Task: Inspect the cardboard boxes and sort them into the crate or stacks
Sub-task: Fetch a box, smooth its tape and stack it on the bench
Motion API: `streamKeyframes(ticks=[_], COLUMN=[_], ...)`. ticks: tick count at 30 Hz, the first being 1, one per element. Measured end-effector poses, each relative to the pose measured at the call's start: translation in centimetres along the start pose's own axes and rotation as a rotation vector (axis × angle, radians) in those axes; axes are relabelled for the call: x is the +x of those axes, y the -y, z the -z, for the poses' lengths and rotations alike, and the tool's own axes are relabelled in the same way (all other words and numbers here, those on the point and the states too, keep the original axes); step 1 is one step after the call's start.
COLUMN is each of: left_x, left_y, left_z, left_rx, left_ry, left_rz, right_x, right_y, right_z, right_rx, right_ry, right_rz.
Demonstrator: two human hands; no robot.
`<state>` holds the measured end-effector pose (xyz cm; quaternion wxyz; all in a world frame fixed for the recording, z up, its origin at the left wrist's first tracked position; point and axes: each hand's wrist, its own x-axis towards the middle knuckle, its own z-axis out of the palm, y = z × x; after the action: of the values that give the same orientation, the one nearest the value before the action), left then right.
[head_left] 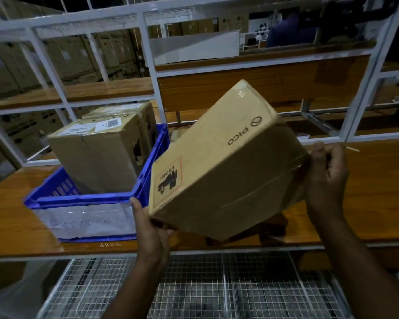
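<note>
A brown cardboard box [219, 164] printed "PICO", with a red-framed label, is held tilted above the wooden bench. My left hand [151, 229] grips its lower left corner from underneath. My right hand [326, 178] holds its right end, fingers curled at the taped edge. To the left stands a blue plastic crate [83, 199] with a white paper sign on its front. Inside it stands a torn cardboard box [95, 153] with a shipping label on top, and a second box [127, 110] sits right behind it.
The wooden bench top [366, 192] runs across the view inside a white metal frame [152, 72]. A wire mesh shelf [217, 286] lies below the front edge. Stacked cartons [32, 65] fill the dim background at left. A dark object [272, 229] lies under the held box.
</note>
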<state>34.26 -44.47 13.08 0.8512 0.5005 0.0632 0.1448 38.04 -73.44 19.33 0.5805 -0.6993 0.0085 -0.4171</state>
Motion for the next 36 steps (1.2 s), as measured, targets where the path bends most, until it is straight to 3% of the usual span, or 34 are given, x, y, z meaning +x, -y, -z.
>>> streamKeyframes(ticks=[10, 15, 19, 25, 29, 36], left_x=[2.7, 4.4, 5.7, 8.2, 9.2, 11.7], left_y=[-6.9, -8.6, -8.6, -7.2, -6.8, -5.7], left_z=[-1.5, -2.0, -2.5, -2.3, -2.1, -0.4], left_rx=[0.104, 0.212, 0.345, 0.355, 0.354, 0.345], left_ry=[0.102, 0.131, 0.154, 0.155, 0.151, 0.079], left_rz=[-0.219, -0.329, -0.384, -0.324, -0.308, -0.280], right_x=[2.7, 4.1, 5.5, 6.8, 7.2, 6.1], right_y=[2.0, 1.4, -1.3, -3.2, -3.8, -4.3], right_z=[-2.6, -4.1, -5.2, -6.3, -6.4, -7.2], right_rx=[0.216, 0.280, 0.293, 0.355, 0.376, 0.510], right_ry=[0.152, 0.297, 0.315, 0.410, 0.509, 0.514], right_rz=[-0.012, -0.105, -0.180, -0.354, -0.388, -0.410])
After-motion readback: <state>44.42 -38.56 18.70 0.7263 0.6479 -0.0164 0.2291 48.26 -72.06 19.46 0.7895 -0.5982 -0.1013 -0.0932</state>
